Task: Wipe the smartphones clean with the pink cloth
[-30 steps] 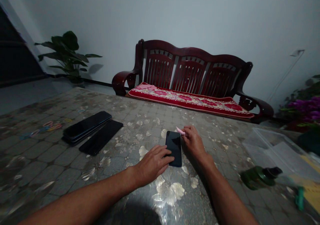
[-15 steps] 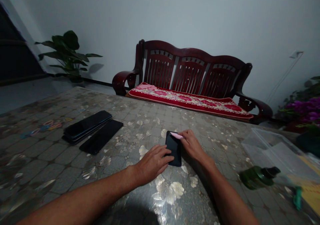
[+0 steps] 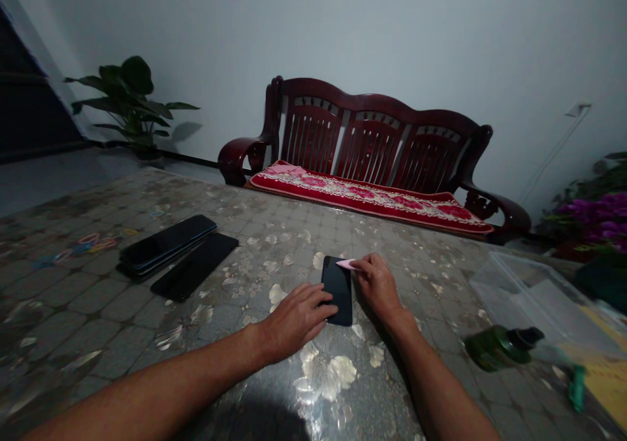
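A black smartphone (image 3: pixel 341 291) lies flat on the patterned tablecloth in front of me, dark screen up. My left hand (image 3: pixel 301 315) rests over its left edge, fingers stretched out across the lower part of the screen. Between the thumb and fingers of my right hand (image 3: pixel 376 285) is a small pink folded piece (image 3: pixel 345 264), perhaps cloth. Its pointed end lies over the upper part of the screen. Further left are a stack of smartphones (image 3: pixel 166 242) and another single black smartphone (image 3: pixel 196 268) beside it.
Coloured rubber bands (image 3: pixel 93 244) lie at the far left. At the right are a green pump bottle (image 3: pixel 497 348), a clear plastic box (image 3: pixel 533 291), a green object (image 3: pixel 577 389) and yellow paper (image 3: pixel 607 385). A wooden bench (image 3: pixel 362 140) stands beyond the table.
The pink piece has turned, its point now reaching left across the top of the phone, as my right hand shifts slightly. My left hand stays on the phone. The view has moved a little.
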A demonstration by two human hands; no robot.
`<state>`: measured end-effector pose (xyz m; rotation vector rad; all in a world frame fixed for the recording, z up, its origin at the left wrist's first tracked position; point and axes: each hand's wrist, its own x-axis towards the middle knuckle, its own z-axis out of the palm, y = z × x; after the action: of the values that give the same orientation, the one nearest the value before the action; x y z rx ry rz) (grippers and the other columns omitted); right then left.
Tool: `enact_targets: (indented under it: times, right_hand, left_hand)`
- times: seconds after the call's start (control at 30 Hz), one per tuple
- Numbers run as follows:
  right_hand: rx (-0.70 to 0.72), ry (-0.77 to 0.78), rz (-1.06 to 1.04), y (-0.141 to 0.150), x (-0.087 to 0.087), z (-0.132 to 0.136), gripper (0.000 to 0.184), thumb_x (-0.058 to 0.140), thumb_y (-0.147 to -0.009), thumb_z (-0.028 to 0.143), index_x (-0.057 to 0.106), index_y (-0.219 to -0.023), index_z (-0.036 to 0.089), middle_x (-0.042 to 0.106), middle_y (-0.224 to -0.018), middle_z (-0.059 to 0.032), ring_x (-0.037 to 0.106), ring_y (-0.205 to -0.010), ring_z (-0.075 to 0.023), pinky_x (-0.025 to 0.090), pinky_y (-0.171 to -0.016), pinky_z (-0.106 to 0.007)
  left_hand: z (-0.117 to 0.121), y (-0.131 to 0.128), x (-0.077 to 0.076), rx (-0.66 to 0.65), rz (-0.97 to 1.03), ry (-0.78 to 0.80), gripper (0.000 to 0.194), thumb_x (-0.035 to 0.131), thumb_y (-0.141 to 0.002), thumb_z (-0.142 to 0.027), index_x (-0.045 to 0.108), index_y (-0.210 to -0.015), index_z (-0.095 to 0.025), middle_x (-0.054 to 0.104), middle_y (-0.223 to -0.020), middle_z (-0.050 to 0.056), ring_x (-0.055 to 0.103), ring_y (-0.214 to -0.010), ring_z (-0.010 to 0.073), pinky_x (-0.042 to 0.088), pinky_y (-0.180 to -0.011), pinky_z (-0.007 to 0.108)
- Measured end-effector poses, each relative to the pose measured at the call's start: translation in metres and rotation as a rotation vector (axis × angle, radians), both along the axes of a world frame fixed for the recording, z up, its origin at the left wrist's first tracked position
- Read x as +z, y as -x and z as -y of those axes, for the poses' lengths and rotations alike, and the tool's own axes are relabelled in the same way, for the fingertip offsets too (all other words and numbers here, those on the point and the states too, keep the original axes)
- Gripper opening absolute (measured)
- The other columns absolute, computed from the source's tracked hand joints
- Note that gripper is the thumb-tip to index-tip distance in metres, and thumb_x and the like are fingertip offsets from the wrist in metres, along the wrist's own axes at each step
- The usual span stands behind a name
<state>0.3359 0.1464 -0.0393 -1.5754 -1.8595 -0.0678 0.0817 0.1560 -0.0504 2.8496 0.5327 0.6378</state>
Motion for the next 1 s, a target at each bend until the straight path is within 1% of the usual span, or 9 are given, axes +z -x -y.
enact_targets:
  times: [0.17,0.27,0.33,0.53,0.6,0.77,0.87,0.93,1.0]
  right_hand:
    - [0.042,0.034,0.164,0.006,0.005,0.004,0.027,0.053,-0.091,0.008,0.075,-0.103,0.018,0.059,-0.091,-0.0087,0.052,-0.09,-0.0231,0.043,-0.077,-0.032]
    - [0.118,0.047,0.186,0.01,0.006,0.009,0.031,0.053,-0.089,0.003,0.074,-0.107,0.018,0.059,-0.093,-0.0087,0.051,-0.091,-0.0227,0.043,-0.079,-0.031]
    - [0.145,0.056,0.188,0.011,0.006,0.01,0.033,0.052,-0.089,0.003,0.073,-0.109,0.018,0.059,-0.093,-0.0085,0.051,-0.092,-0.0225,0.042,-0.08,-0.031]
    - [0.014,0.064,0.236,0.007,0.003,0.005,0.029,0.054,-0.092,0.006,0.075,-0.108,0.018,0.058,-0.09,-0.0088,0.051,-0.089,-0.023,0.041,-0.077,-0.031]
    - [0.025,0.062,0.236,0.007,0.003,0.007,0.03,0.054,-0.09,0.005,0.075,-0.107,0.018,0.058,-0.091,-0.009,0.051,-0.09,-0.0232,0.041,-0.077,-0.031]
    - [0.164,0.079,0.193,0.009,0.006,0.017,0.031,0.054,-0.088,0.003,0.075,-0.106,0.019,0.059,-0.091,-0.0077,0.052,-0.09,-0.0217,0.042,-0.078,-0.03]
    - [0.124,0.074,0.194,0.006,0.005,0.018,0.031,0.053,-0.089,0.005,0.075,-0.106,0.018,0.059,-0.09,-0.0079,0.052,-0.089,-0.0222,0.042,-0.076,-0.03]
    - [0.07,0.064,0.206,0.003,0.004,0.017,0.029,0.054,-0.09,0.006,0.075,-0.106,0.018,0.059,-0.089,-0.0084,0.052,-0.088,-0.0227,0.041,-0.075,-0.031]
    - [0.061,0.055,0.213,0.002,0.004,0.017,0.029,0.054,-0.09,0.006,0.075,-0.105,0.018,0.059,-0.088,-0.0084,0.053,-0.088,-0.0226,0.041,-0.074,-0.031]
  left_hand:
    - [0.0,0.0,0.0,-0.001,0.003,-0.012,0.035,0.063,-0.09,-0.013,0.064,-0.124,-0.024,0.067,-0.128,0.008,0.057,-0.13,0.0297,0.045,-0.11,0.051]
    - [0.0,0.0,-0.002,0.007,-0.004,-0.015,0.036,0.063,-0.091,-0.014,0.064,-0.125,-0.025,0.067,-0.128,0.008,0.057,-0.131,0.0303,0.046,-0.11,0.052]
    - [0.0,0.0,-0.002,0.012,-0.003,-0.012,0.035,0.063,-0.091,-0.015,0.064,-0.125,-0.025,0.067,-0.128,0.008,0.057,-0.131,0.0304,0.046,-0.11,0.052]
    - [0.001,0.0,-0.001,0.015,0.012,-0.036,0.032,0.063,-0.092,-0.016,0.065,-0.122,-0.024,0.068,-0.127,0.007,0.059,-0.128,0.0291,0.047,-0.108,0.05]
    - [0.002,0.0,-0.001,0.021,0.031,-0.042,0.03,0.064,-0.091,-0.016,0.066,-0.12,-0.024,0.069,-0.125,0.007,0.061,-0.125,0.0284,0.049,-0.106,0.048]
    - [0.001,0.0,-0.002,0.024,0.077,-0.076,0.023,0.065,-0.091,-0.018,0.069,-0.113,-0.022,0.073,-0.118,0.006,0.065,-0.117,0.0253,0.052,-0.102,0.042]
    - [-0.001,0.0,-0.002,0.001,0.113,-0.117,0.017,0.063,-0.093,-0.017,0.071,-0.108,-0.019,0.074,-0.111,0.006,0.067,-0.109,0.0224,0.053,-0.097,0.039]
    - [-0.002,0.0,-0.001,-0.004,0.121,-0.15,0.015,0.061,-0.094,-0.015,0.071,-0.104,-0.018,0.075,-0.105,0.006,0.069,-0.101,0.0205,0.054,-0.091,0.036]
    - [-0.002,0.0,0.0,-0.007,0.114,-0.188,0.015,0.058,-0.097,-0.015,0.071,-0.102,-0.018,0.075,-0.101,0.006,0.069,-0.095,0.0195,0.055,-0.085,0.034]
